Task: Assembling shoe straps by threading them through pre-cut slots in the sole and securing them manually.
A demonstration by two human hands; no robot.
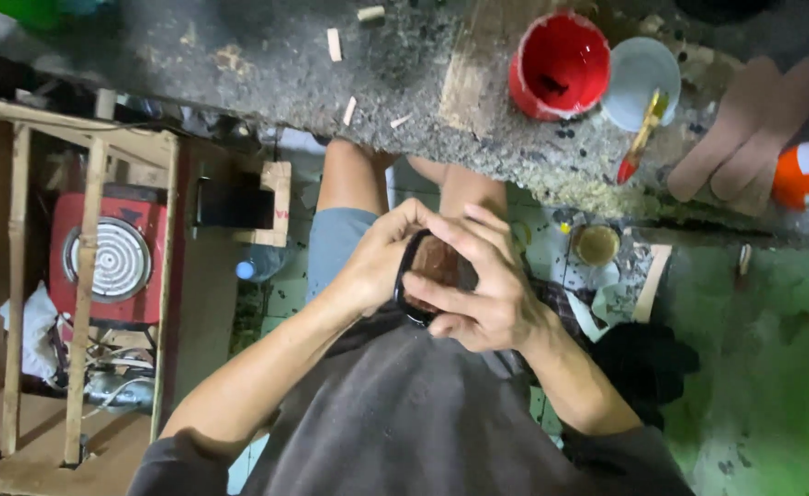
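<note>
**Both hands wrapped around a small dark-rimmed piece**

So here the left hand (377,262) and right hand (478,294) are both closed around one small dark-rimmed object (432,271), brownish in the middle, held up over the lap, just near of the desk edge. Fingers of the right hand lie across its front, so I can't tell exactly what it is.

On the rough grey desk (267,64) at the far side there's a red cup (559,66) with a white cup (639,78) touching it on the right, and a brush with a red tip (639,138) leaning out of the white one. A few small wood offcuts (334,44) lie scattered to the left. Down on the floor, a small round tin (595,244) sits right of the hands, and a red hotplate (115,259) sits far left inside a wooden frame (88,276).
</note>
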